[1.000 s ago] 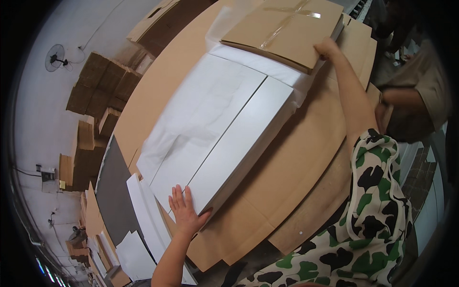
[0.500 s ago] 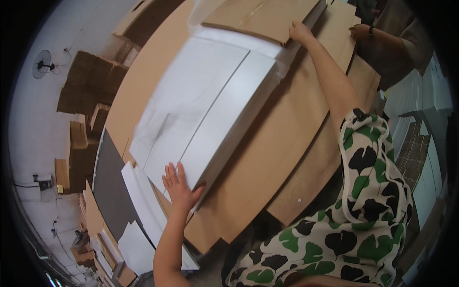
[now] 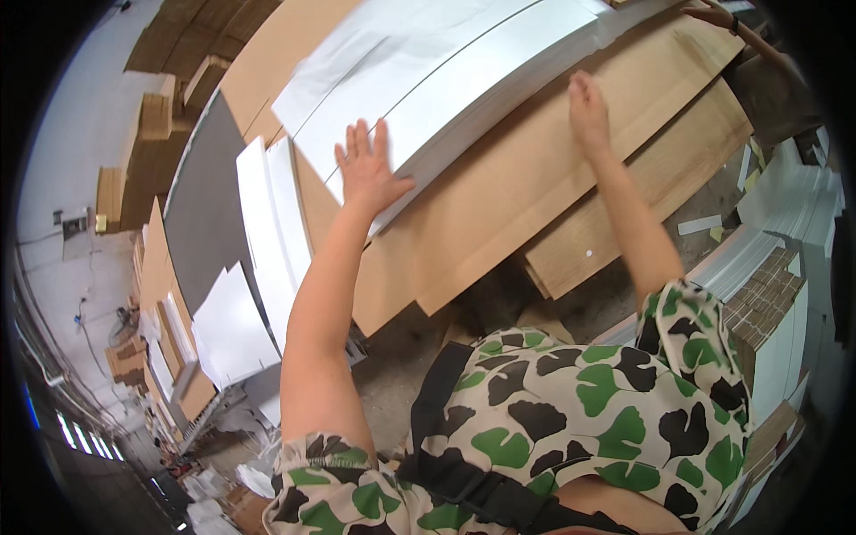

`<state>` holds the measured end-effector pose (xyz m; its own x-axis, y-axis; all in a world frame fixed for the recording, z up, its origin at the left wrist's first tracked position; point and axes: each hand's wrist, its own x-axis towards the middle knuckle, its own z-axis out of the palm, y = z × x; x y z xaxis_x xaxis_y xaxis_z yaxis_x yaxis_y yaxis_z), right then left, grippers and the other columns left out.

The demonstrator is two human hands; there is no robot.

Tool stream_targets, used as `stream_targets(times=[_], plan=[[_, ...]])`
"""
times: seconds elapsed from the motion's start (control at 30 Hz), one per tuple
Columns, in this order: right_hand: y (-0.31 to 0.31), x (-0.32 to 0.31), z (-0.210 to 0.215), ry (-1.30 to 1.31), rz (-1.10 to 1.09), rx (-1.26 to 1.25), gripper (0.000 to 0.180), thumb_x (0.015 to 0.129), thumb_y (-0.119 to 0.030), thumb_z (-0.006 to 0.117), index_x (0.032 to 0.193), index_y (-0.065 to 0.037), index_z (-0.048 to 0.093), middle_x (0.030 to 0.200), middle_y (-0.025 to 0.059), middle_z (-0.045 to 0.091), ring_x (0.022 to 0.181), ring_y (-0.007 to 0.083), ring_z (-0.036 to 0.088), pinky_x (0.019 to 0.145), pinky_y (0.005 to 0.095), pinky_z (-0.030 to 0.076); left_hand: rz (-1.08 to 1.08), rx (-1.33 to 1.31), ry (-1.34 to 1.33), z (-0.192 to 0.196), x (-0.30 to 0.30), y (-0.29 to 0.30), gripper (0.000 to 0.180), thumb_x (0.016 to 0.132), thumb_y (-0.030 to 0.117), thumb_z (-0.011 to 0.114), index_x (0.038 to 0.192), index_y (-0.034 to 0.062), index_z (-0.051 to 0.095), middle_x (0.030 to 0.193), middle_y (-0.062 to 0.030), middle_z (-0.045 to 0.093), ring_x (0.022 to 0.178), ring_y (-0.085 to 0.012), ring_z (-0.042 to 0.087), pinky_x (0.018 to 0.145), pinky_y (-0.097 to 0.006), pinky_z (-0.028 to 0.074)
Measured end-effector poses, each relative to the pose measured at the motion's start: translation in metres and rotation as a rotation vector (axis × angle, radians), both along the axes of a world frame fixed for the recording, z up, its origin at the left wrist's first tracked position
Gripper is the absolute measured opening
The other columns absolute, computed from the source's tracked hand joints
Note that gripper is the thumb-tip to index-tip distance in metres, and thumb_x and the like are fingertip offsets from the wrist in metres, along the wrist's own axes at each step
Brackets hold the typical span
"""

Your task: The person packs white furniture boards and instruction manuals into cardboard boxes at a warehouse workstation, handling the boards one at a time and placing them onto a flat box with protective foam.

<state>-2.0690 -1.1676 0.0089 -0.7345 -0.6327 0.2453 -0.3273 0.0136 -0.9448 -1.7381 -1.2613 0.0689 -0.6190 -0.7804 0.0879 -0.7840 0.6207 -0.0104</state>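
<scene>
A stack of long white panels (image 3: pixel 486 76) lies slanting across brown cardboard sheets (image 3: pixel 464 241). A thin, whitish wrapping sheet (image 3: pixel 357 58) covers part of its top. My left hand (image 3: pixel 367 174) rests on the stack's near end, fingers spread over the top and thumb out at the side edge. To the right of the stack, my right hand (image 3: pixel 588 111) hovers over the cardboard with its fingers curled together. Nothing shows in it, and it is apart from the panels.
Narrow white boards (image 3: pixel 260 214) and a white sheet (image 3: pixel 234 330) lie at the left, beside a dark grey surface (image 3: pixel 207 192). Another person's hand (image 3: pixel 711 13) is at the far right. Stacked cardboard (image 3: pixel 152 152) stands against the left wall; more stacks (image 3: pixel 762 294) stand at right.
My right hand has let go of the brown cardboard piece on the stack and come back toward me. That piece is out of view as the view has shifted nearer. My left hand stays on the panels.
</scene>
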Motion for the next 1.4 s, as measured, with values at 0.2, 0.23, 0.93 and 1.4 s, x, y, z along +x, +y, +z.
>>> stream_targets(times=[0.2,0.23,0.93,1.4], plan=[[0.075,0.148,-0.002,-0.255,0.223,-0.002,0.031,0.089,-0.017,0.05,0.114,0.002,0.051,0.107,0.0116,0.058,0.099,0.0186,0.055,0.086,0.0285,0.043,-0.043,0.086,0.083,0.01,0.024,-0.015,0.099,0.056,0.037,0.075,0.137,0.01,0.025,0.14,-0.0221,0.022,0.132,-0.0337,0.019,0.104,-0.05,0.018],[0.083,0.158,-0.006,-0.257,0.231,0.037,0.032,0.089,-0.016,0.051,0.114,0.002,0.051,0.107,0.0115,0.058,0.099,0.0188,0.055,0.086,0.0283,0.043,-0.097,0.1,0.188,0.015,0.036,-0.015,0.096,0.057,0.036,0.075,0.137,0.0095,0.028,0.139,-0.0221,0.026,0.131,-0.0325,0.022,0.104,-0.048,0.02],[0.007,0.309,0.055,0.344,0.272,0.027,0.019,0.088,-0.012,0.053,0.1,0.001,0.059,0.085,0.0038,0.062,0.072,0.0093,0.055,0.067,0.0221,0.045,0.873,0.173,0.671,-0.088,0.441,0.12,0.048,0.072,0.032,0.07,0.105,-0.0016,0.058,0.108,-0.0167,0.054,0.105,-0.0318,0.047,0.089,-0.038,0.039],[0.061,0.489,0.016,-0.316,1.264,1.125,0.05,0.091,-0.036,0.047,0.122,0.003,0.043,0.101,0.0105,0.056,0.092,0.0158,0.054,0.077,0.0284,0.046,1.127,0.161,0.492,-0.082,0.453,0.174,0.063,0.071,0.047,0.068,0.11,-0.0015,0.055,0.103,-0.0201,0.052,0.102,-0.0348,0.047,0.087,-0.043,0.039]])
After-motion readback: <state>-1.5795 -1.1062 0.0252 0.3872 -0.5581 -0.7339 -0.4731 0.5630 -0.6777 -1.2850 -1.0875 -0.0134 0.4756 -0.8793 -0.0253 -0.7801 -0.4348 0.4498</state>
